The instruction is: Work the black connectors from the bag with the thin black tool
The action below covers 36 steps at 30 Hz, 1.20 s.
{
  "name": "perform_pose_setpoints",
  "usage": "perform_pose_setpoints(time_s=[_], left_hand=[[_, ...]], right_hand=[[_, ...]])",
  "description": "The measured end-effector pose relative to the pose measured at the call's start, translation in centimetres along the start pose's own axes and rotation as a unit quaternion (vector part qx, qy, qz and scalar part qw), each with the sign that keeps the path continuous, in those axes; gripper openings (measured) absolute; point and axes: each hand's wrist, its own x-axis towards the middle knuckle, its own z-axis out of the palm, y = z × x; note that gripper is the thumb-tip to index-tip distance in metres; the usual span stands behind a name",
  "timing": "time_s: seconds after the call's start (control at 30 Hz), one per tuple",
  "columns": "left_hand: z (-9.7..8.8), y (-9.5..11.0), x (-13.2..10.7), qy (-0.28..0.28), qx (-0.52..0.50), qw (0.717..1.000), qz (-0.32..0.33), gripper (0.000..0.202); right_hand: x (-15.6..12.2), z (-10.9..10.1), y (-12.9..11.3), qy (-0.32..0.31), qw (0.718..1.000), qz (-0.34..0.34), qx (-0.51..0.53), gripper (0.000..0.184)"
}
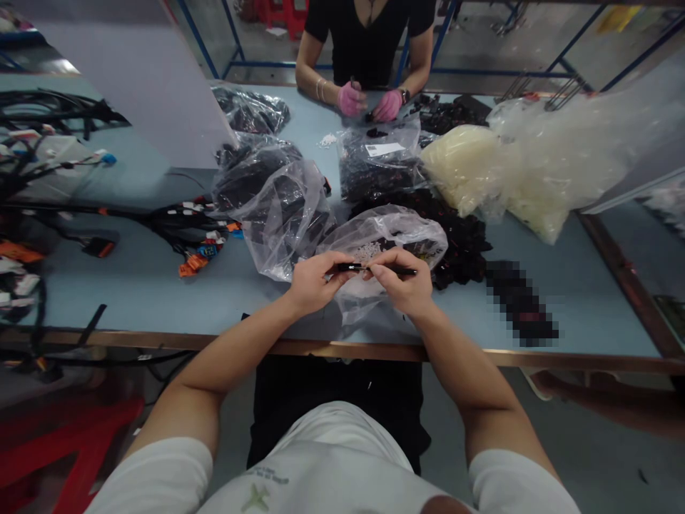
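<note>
As both hands' [315, 285] [401, 282] fingers [381, 265] pinch a black part [347, 268], a polybag [412, 232] holds white pieces [368, 251].

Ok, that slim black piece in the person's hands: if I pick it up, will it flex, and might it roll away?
The slim black piece is probably stiff: it runs straight past the right hand. It is likely light, as fingertips of the left hand and right hand pinch it. It may roll on the pale blue table if round, which this view cannot settle.
</note>
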Motion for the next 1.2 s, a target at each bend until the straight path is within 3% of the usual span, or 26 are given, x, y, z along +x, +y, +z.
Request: perform_pose_setpoints(time_s=[0.37, 0.6, 0.73, 1.2], left_hand=[[0.27, 0.21, -0.18, 0.016, -0.001, 1.000, -0.019, 0.032], [0.58, -0.22, -0.45, 0.030, 0.022, 0.998, 0.043, 0.020], [0.55, -0.35, -0.37, 0.028, 0.018, 0.999, 0.017, 0.022], [0.61, -0.62, -0.39, 0.012, -0.001, 1.000, -0.002, 0.020]], right_hand=[[0.14, 0.27, -0.68, 0.008, 0.999, 0.016, -0.028, 0.011], [-0.01, 0.82, -0.75, 0.033, 0.998, 0.023, -0.052, 0.011], [-0.08, 0.55, -0.64, 0.020, 0.999, -0.015, -0.045, 0.009], [-0.16, 0.35, -0.46, 0.004, 0.999, -0.012, -0.035, 0.009]])
